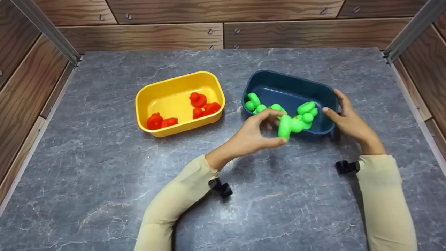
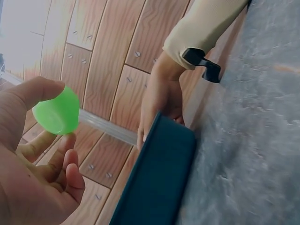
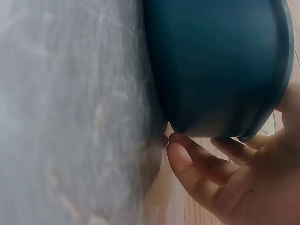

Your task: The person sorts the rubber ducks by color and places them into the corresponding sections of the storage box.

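My left hand (image 1: 249, 134) pinches a green rubber duck (image 1: 285, 127) between thumb and fingers, above the near rim of a dark blue bin (image 1: 289, 82). From the left wrist view, only the rounded green underside of that duck (image 2: 58, 112) shows. At the bin's right end, my right hand (image 1: 355, 122) grips the wall, thumb over the rim and fingers outside. In the right wrist view, fingertips (image 3: 180, 157) lie close to the bin's outer wall (image 3: 215, 70) near the tabletop. Several green ducks (image 1: 254, 101) lie inside the blue bin, partly hidden by the left hand.
A yellow bin (image 1: 167, 85) stands left of the blue one, holding several red rubber ducks (image 1: 198, 100). Both bins rest on a grey marbled tabletop (image 1: 104, 167). Wood-patterned panels (image 1: 156, 36) border the table at the back and sides.
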{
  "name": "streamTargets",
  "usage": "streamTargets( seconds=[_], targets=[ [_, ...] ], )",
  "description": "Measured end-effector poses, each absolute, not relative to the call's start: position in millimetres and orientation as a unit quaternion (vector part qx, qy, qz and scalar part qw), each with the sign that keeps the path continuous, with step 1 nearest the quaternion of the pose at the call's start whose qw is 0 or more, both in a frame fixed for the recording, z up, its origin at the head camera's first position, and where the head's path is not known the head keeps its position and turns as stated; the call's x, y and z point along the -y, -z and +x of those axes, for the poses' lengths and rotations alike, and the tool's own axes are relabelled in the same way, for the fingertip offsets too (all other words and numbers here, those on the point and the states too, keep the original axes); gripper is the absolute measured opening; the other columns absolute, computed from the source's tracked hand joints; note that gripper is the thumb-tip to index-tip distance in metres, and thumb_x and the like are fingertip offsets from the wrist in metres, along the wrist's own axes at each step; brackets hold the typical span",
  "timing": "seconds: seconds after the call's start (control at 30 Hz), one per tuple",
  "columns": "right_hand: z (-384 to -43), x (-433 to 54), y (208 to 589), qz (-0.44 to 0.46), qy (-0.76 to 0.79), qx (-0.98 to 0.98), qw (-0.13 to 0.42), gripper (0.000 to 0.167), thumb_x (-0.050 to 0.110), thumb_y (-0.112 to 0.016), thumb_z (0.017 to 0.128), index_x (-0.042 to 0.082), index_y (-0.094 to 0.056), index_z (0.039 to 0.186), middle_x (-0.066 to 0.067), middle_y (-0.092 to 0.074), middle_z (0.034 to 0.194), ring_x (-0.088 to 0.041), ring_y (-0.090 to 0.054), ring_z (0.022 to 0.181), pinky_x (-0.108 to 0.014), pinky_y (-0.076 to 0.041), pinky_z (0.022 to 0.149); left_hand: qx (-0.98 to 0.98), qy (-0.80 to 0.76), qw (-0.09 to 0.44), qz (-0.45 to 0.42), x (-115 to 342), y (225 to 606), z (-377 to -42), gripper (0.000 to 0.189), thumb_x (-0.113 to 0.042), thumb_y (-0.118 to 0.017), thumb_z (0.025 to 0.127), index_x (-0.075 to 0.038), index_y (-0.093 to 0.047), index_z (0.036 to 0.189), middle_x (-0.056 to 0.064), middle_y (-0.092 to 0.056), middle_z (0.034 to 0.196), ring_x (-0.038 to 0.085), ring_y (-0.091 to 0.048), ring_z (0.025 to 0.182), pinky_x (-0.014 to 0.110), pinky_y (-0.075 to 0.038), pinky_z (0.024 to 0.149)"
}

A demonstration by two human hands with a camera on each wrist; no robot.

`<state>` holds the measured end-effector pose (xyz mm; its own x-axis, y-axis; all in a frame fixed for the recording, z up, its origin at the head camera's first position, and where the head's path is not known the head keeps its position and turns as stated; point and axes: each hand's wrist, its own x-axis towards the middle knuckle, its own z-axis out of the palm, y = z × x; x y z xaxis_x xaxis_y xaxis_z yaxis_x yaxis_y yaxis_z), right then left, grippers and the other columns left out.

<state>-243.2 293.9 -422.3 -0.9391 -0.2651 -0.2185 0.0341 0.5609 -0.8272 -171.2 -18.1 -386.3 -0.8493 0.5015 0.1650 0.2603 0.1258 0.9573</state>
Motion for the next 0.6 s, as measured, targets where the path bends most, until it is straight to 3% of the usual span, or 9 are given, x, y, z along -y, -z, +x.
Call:
streamTargets(
  seconds=[0.2, 0.4, 0.5, 0.6],
  targets=[
    [-244, -294, 422, -0.063, 0.462, -0.869, 0.164, 0.085, 0.043, -0.044, 0.100, 0.017, 0.017, 0.153, -0.019, 0.020, 0.159, -0.054, -0.001, 0.142, -0.066, -0.012, 0.112, -0.753, -0.604, 0.071, 0.252, 4, 379, -182, 0.057, -0.017, -0.079, 0.079, -0.011, -0.055, 0.130, 0.005, -0.063, 0.114, 0.008, -0.054, 0.097, 0.021, -0.043, 0.085],
    [-244, -294, 422, -0.062, 0.465, -0.869, 0.159, 0.085, 0.041, -0.045, 0.100, 0.016, 0.016, 0.154, -0.020, 0.018, 0.159, -0.052, 0.000, 0.143, -0.066, -0.011, 0.112, -0.741, -0.625, 0.057, 0.240, -11, 379, -195, 0.055, -0.016, -0.078, 0.079, -0.009, -0.055, 0.129, 0.004, -0.064, 0.115, 0.020, -0.057, 0.103, 0.031, -0.047, 0.087],
    [-244, -294, 422, -0.064, 0.467, -0.868, 0.159, 0.085, 0.042, -0.045, 0.100, 0.015, 0.016, 0.153, -0.021, 0.018, 0.159, -0.053, -0.002, 0.143, -0.066, -0.014, 0.111, -0.743, -0.627, 0.050, 0.230, -16, 379, -200, 0.055, -0.016, -0.078, 0.080, -0.009, -0.055, 0.129, 0.005, -0.064, 0.115, 0.016, -0.057, 0.100, 0.033, -0.047, 0.088],
    [-244, -293, 422, -0.064, 0.469, -0.867, 0.158, 0.086, 0.042, -0.045, 0.100, 0.014, 0.017, 0.153, -0.022, 0.017, 0.159, -0.054, -0.004, 0.142, -0.066, -0.016, 0.110, -0.753, -0.620, 0.047, 0.216, -20, 378, -205, 0.056, -0.020, -0.078, 0.080, -0.012, -0.055, 0.131, 0.004, -0.063, 0.113, 0.009, -0.054, 0.094, 0.026, -0.047, 0.083]
  ],
)
